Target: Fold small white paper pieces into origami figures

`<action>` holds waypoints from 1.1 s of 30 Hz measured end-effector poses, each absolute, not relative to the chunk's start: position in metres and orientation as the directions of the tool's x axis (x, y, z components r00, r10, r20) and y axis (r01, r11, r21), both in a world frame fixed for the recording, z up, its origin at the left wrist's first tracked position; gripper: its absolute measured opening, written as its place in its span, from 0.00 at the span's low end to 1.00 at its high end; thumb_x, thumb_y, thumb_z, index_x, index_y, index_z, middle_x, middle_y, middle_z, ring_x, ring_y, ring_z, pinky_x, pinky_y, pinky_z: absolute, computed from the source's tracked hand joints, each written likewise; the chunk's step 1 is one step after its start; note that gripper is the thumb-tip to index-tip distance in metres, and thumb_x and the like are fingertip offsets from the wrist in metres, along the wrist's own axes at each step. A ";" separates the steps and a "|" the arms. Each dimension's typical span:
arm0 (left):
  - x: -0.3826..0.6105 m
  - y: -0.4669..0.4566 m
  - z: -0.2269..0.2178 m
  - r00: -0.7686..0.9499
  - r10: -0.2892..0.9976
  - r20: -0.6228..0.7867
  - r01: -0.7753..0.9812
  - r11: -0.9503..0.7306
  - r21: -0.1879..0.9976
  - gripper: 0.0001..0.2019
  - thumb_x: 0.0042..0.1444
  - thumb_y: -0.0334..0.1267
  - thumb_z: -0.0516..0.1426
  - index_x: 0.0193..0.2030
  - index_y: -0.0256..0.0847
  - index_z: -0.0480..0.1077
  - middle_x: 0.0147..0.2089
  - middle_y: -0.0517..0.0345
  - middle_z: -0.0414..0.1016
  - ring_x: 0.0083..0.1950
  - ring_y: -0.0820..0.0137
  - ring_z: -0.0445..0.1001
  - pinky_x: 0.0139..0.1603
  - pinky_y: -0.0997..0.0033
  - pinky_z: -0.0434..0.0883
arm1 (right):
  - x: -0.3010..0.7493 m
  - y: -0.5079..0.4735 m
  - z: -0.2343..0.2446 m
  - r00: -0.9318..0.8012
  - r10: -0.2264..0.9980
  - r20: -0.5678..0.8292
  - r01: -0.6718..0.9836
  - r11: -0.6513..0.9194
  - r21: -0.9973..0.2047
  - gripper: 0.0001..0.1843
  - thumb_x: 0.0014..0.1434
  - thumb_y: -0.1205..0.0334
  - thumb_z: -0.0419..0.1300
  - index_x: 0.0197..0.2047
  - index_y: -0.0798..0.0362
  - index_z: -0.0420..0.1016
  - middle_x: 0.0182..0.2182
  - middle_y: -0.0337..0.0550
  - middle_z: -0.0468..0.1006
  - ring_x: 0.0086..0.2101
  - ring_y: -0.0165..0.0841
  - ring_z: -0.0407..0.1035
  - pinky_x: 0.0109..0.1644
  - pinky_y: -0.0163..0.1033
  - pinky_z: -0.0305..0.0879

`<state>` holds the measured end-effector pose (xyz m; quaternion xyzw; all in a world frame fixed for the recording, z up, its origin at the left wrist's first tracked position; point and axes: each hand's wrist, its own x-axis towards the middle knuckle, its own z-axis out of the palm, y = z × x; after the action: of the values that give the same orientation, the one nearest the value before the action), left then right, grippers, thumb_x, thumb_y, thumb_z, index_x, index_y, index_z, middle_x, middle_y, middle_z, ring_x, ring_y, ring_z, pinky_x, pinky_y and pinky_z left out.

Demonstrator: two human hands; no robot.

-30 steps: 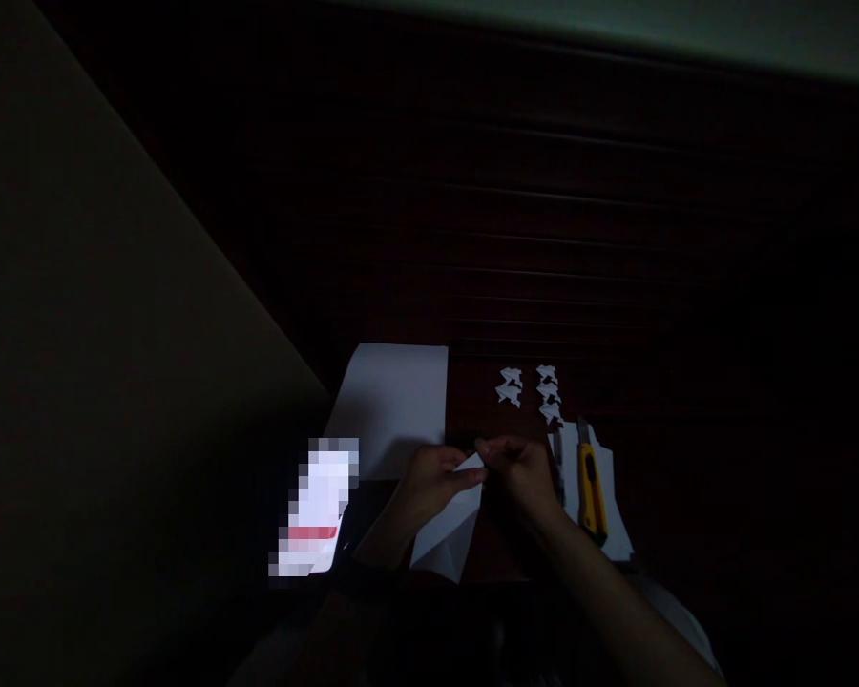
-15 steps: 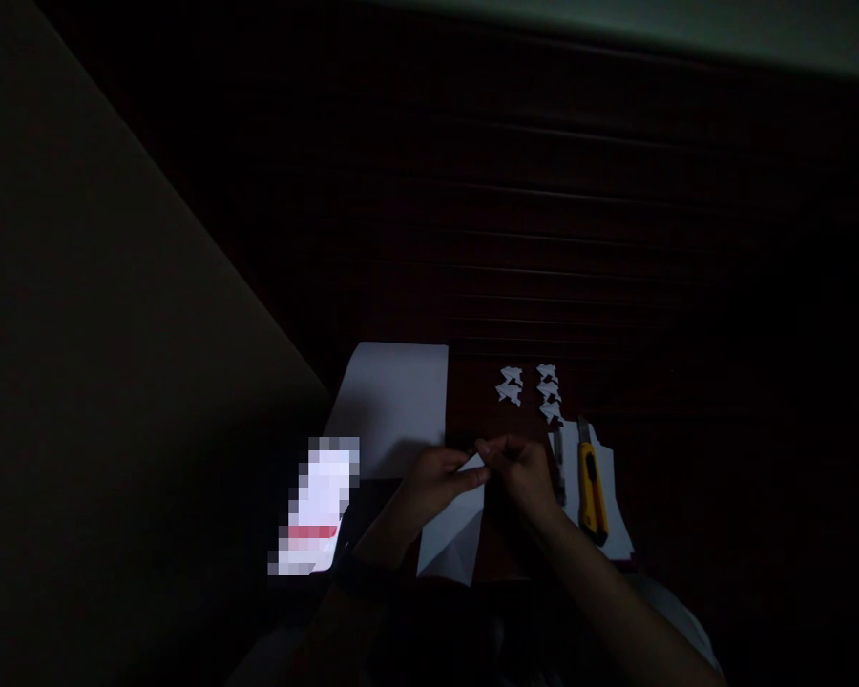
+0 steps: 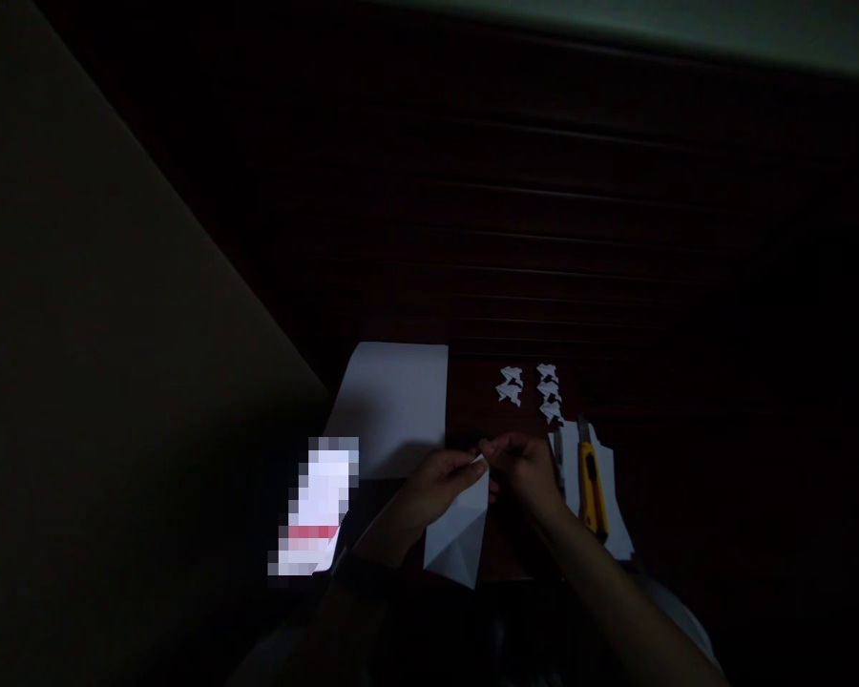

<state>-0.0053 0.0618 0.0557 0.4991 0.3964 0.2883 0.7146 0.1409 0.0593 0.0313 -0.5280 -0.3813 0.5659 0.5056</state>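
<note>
A white sheet of paper (image 3: 458,530) with crease lines hangs between my hands near the table's front edge. My left hand (image 3: 436,487) is closed on it, the thumb lying over the upper part of the paper. At the sheet's top corner, my right hand (image 3: 522,468) pinches with thumb and forefinger, the fingertips close to the left ones. The exact grip of the right fingers is dim and partly hidden. Beyond the hands lie several small folded paper figures (image 3: 550,391) in two columns on the dark table.
A larger white sheet (image 3: 393,401) lies at the left, beside a lit, blurred-out screen (image 3: 319,510). On the right, a yellow box cutter (image 3: 593,491) with its blade out rests on white papers (image 3: 618,534), next to a dark pen-like object (image 3: 559,458).
The creased paper has shifted slightly to the right, and more of its folded lower end shows. Both hands stay together at its top, with small finger movements.
</note>
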 end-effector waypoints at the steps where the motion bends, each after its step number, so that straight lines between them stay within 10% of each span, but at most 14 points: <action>1: -0.005 0.062 0.056 0.512 0.818 -0.264 -0.005 0.311 0.950 0.18 0.50 0.48 0.58 0.33 0.32 0.75 0.30 0.51 0.75 0.31 0.69 0.71 0.34 0.70 0.66 | 0.140 0.059 0.031 0.072 0.974 -0.216 -0.169 -0.201 -0.965 0.18 0.44 0.48 0.65 0.24 0.58 0.73 0.17 0.41 0.72 0.15 0.27 0.60 0.18 0.33 0.56; 14: -0.005 0.059 0.057 0.417 0.859 -0.296 0.073 0.293 0.953 0.21 0.53 0.52 0.54 0.30 0.33 0.73 0.23 0.61 0.64 0.24 0.76 0.58 0.24 0.75 0.55 | 0.144 0.063 0.031 0.038 0.971 -0.236 -0.187 -0.225 -0.956 0.16 0.46 0.51 0.65 0.25 0.56 0.71 0.17 0.37 0.69 0.15 0.25 0.58 0.16 0.30 0.53; 33: 0.002 0.058 0.065 0.349 0.893 -0.283 -0.017 0.308 0.951 0.15 0.46 0.47 0.61 0.29 0.32 0.75 0.27 0.54 0.76 0.29 0.69 0.71 0.31 0.72 0.65 | 0.143 0.062 0.041 0.035 0.981 -0.191 -0.116 -0.186 -0.976 0.22 0.48 0.43 0.60 0.26 0.56 0.74 0.17 0.39 0.71 0.17 0.29 0.62 0.19 0.33 0.58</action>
<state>0.0019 0.0583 0.0645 0.4791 0.4575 0.3411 0.6669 0.1426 0.0617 0.0412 -0.5275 -0.4100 0.5608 0.4890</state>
